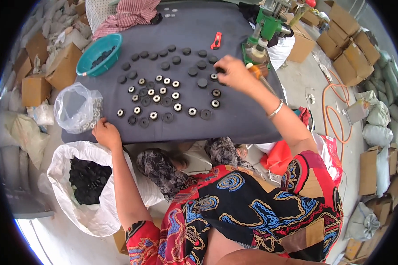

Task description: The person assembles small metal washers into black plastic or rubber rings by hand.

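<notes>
Pinched together on a dark round piece (220, 70), the fingers of a person's right hand (236, 76) work at the right side of a dark grey desk (247, 121), just above one of several black rounds with metallic centres (177, 107). The left hand (106, 134) rests at the near left edge, its fingers against a spread of small pale rings (96, 110) beside a clear plastic bag (70, 110); whether they grip any cannot be told. Between the hands, the metal-centred rounds stand in loose rows among dark flat rings (167, 117), with plain black discs (202, 82) scattered in an arc beyond them. A red utility knife (216, 40) lies farther back, left of a green hand press (268, 27) at the far right corner. Across the desk, a teal basin (84, 61) holds more dark pieces (104, 56), near a red checked cloth (127, 17). Below the left forearm, an open white sack (62, 207) is filled with black discs. The person wears a boldly patterned top (252, 210) and a bracelet (276, 108) on the right wrist. Cardboard boxes (346, 64) and bulging sacks (378, 134) flank the workspace.
</notes>
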{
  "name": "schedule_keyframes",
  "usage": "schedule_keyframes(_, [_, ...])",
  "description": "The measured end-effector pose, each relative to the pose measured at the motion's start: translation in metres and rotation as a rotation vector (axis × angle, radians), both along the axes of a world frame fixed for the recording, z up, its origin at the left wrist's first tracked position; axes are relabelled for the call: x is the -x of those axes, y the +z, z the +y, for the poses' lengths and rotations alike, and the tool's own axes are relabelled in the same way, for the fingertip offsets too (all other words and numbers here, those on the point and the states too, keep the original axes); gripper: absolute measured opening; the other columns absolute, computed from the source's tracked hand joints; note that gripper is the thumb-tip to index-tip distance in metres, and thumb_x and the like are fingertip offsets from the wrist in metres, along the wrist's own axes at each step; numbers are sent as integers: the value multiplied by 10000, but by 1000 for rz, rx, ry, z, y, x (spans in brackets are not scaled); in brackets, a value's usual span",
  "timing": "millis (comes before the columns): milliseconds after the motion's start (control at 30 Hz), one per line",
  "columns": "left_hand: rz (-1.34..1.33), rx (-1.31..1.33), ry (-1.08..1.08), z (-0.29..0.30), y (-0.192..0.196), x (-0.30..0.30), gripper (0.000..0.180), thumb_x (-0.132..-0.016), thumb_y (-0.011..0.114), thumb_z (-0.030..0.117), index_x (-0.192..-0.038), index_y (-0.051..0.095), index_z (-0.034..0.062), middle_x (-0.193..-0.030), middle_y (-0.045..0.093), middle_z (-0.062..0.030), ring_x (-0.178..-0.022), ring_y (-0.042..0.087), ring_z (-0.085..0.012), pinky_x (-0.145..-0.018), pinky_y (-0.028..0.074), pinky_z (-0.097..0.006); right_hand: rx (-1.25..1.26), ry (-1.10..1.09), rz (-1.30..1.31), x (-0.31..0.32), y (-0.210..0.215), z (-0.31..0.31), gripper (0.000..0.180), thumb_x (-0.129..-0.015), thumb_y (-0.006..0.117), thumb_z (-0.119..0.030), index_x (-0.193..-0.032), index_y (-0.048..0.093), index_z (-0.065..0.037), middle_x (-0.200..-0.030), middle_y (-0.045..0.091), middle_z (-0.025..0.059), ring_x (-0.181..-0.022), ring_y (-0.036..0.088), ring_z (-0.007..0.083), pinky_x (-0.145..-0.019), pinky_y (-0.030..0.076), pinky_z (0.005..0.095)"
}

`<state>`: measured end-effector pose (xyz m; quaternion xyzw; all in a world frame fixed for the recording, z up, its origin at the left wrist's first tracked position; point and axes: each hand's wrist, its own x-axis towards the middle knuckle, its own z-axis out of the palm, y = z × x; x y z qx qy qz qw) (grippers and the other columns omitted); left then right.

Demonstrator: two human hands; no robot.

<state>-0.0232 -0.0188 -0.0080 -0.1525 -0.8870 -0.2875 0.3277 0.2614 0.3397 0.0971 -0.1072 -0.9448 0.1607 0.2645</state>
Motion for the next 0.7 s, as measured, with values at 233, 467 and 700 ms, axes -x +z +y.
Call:
schedule_keyframes(233, [-98,12,18,-3,1,-5,250,-790,498,95,-939,699,85,-965,679,-79,-980,558,-301,-851,462,-415,36,39,-222,7,-18,17,336,-724,611,-74,-1048,642,14,-993,621,165,-933,607,326,-829,491,396])
schedule_keyframes(467, [-38,-28,-1,-2,2,-10,204,-769,531,47,-893,693,66,-911,673,-77,-931,560,-299,-821,465,-404,7,25,-305,18,-28,18,328,-736,603,-45,-1058,642,4,-1029,614,146,-958,601,322,-847,487,400])
schedule_keyframes(700, [-54,-13,5,-1,4,-9,211,-773,525,49,-898,694,69,-920,672,-76,-940,557,-295,-824,462,-401,-32,43,-334,25,-29,22,327,-739,601,-17,-1061,655,-1,-1035,615,154,-969,604,327,-856,490,400])
